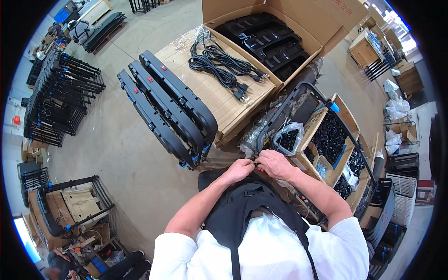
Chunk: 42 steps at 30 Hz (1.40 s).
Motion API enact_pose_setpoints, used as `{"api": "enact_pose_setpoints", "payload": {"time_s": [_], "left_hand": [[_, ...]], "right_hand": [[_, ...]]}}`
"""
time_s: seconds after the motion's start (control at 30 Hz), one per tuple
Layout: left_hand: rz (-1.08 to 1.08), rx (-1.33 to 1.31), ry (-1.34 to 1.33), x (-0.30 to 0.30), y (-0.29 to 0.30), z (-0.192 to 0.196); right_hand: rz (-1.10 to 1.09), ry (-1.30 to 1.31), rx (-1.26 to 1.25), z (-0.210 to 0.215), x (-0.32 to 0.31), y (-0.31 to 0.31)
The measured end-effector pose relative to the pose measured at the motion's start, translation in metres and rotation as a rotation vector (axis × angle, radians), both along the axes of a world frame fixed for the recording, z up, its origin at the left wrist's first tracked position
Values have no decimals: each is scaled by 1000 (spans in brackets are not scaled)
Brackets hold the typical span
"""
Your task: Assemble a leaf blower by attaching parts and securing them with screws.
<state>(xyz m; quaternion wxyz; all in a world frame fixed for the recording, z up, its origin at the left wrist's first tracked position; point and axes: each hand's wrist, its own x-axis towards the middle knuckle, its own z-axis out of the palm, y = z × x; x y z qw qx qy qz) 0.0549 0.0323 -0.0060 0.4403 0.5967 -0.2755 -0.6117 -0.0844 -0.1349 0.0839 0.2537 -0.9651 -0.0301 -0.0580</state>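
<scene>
My left hand [240, 170] and my right hand [275, 164] meet in front of my chest, fingers pinched together. Between the fingertips is something small and dark, with a bit of red beside it; the fingers hide most of it. A rounded black frame [264, 136] with a blue piece stands just beyond my right hand and reaches right, beside a wooden box [349, 113] of small black parts. A clear plastic bag [289, 135] of dark parts lies at that box's near left corner. Left of my hands stand three long black panels [172, 106] with red switches.
Black power cords [218, 65] lie on a cardboard-topped stack [182, 58]. Behind it, an open carton [322, 35] holds black moulded parts [263, 39]. Black frames [60, 98] are stacked at left. A person [58, 265] is at the lower left; others are far off, upper left.
</scene>
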Motion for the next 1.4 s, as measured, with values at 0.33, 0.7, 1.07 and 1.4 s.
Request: {"api": "enact_pose_setpoints", "payload": {"time_s": [0.33,0.7,1.07,1.4], "left_hand": [[-8,42,-87,0,-1,3],[-41,137,-117,10,-10,13],[-380,209,-108,17,-24,17],[-347,195,37,20,-12,6]], "right_hand": [[-34,113,-58,2,3,10],[-553,210,186,11,-41,75],[-1189,675,317,-164,-33,52],[-1237,917,807,-88,-16,68]]}}
